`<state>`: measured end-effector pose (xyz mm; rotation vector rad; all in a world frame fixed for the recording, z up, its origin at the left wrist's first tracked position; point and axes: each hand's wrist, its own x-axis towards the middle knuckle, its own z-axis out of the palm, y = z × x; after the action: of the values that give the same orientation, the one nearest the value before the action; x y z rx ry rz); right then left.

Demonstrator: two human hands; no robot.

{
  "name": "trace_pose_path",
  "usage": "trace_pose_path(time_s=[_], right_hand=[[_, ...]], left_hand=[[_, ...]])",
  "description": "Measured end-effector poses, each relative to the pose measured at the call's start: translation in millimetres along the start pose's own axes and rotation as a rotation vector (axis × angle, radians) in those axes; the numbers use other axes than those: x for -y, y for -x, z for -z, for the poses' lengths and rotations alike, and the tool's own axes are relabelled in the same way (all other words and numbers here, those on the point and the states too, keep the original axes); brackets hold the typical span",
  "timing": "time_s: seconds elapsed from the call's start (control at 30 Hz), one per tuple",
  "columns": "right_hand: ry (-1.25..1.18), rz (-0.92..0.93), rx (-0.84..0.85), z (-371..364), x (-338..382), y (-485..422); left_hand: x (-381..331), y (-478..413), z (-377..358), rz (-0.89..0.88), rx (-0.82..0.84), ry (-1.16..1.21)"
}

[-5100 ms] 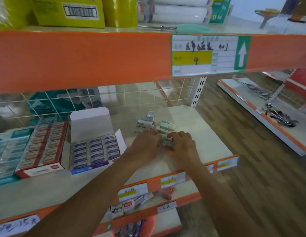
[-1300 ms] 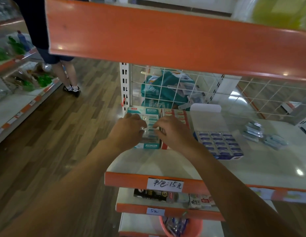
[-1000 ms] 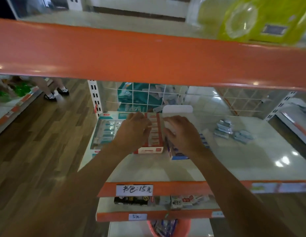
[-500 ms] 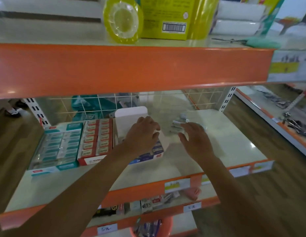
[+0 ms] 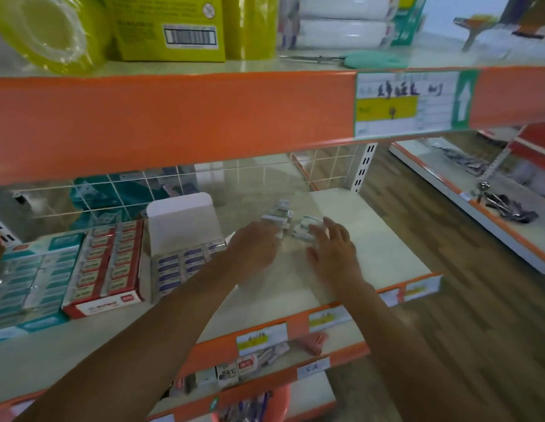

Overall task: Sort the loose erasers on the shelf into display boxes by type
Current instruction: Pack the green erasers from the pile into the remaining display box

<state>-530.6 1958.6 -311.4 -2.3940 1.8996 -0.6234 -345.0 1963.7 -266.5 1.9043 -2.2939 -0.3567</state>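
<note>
Reaching into the loose erasers (image 5: 280, 213) heaped on the shelf (image 5: 377, 251) right of the blue display box (image 5: 186, 260), the right hand (image 5: 335, 251) is lying spread on them while the left hand (image 5: 256, 248) is hiding its grip, so pinching up one type is likely coming next.

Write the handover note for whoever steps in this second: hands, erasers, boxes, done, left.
Left hand: at the near edge of the loose erasers. Its fingers are hidden, so I cannot tell whether it is gripping one.
Right hand: open, fingers spread, fingertips on the right part of the pile.
Boxes: the teal box, red box and blue box (lid flap up) stand side by side on the shelf, left of the pile.
Done: each box shows rows of erasers.
Left: the pile is unsorted. Pick by type and box it.
</note>
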Motion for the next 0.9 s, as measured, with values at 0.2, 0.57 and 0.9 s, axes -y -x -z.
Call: trace_pose_path(time_s=[0.2, 0.57, 0.9], right_hand=[[-0.106, 0.025, -0.090, -0.4, -6.1, -2.6], [-0.074, 0.025, -0.063, 5.2, 1.6, -1.0], [-0.391, 0.184, -0.165, 17.9, 35.4, 1.4]], left_hand=[[-6.8, -3.3, -7.9, -0.028, -0.024, -0.030], [-9.9, 5.3, 1.3, -0.051, -0.007, -0.007], [7.1, 36.8, 34.9, -0.110, -0.245, 0.184]])
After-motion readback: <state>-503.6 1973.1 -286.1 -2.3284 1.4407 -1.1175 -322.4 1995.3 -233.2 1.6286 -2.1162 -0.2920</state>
